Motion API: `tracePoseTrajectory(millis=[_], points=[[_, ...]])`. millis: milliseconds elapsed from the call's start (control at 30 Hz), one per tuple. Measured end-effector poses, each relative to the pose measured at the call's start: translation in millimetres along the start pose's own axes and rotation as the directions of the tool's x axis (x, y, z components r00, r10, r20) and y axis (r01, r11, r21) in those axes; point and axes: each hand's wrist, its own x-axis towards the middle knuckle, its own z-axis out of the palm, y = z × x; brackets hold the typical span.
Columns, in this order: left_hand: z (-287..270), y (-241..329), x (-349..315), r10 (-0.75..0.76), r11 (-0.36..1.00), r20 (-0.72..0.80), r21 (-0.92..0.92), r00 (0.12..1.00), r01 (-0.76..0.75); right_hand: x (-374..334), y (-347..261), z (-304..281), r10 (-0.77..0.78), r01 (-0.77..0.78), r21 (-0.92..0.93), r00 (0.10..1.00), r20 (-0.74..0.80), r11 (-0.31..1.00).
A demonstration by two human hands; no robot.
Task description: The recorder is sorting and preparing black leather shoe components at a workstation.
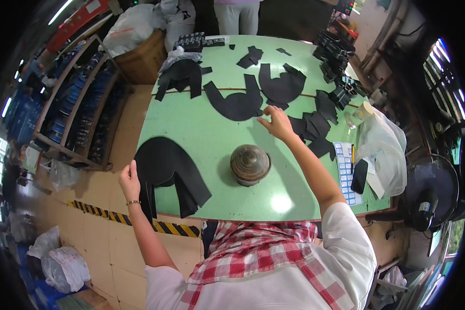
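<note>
My left hand (130,181) is closed on the outer edge of a black U-shaped piece (173,155), which looks like flat sheet material. The piece lies partly on the green table, one leg hanging past its edge; its legs look layered. My right hand (277,124) reaches forward, thumb and bent fingers apart, with nothing visible between them. Close to its fingertips lies another black U-shaped piece (237,106). Two more sit farther back, one black piece (285,85) to the right and a black stack (183,75) to the left. Between my arms stands a dark, rounded metal weight-like object (250,164).
Smaller black cut pieces (312,126) lie right of my right hand. A printed sheet (346,170), a dark phone (360,175) and a plastic bag (380,150) line the right edge. A fan (429,194) stands beyond. Leftward is a loaded rack (80,103); a person (236,18) stands opposite.
</note>
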Motion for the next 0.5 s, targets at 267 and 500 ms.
tracePoseTrajectory(millis=[267, 500], points=[[21, -53, 3, 0.075, 0.853, -0.085, 0.521, 0.994, -0.020, 32, 25, 86, -0.542, 0.600, -0.538, 0.791, 0.286, 0.592], [53, 43, 18, 0.435, 0.897, 0.073, 0.045, 0.897, -0.439, 106, -5, 21, -0.368, 0.401, -0.355, 0.916, 0.159, 0.845]])
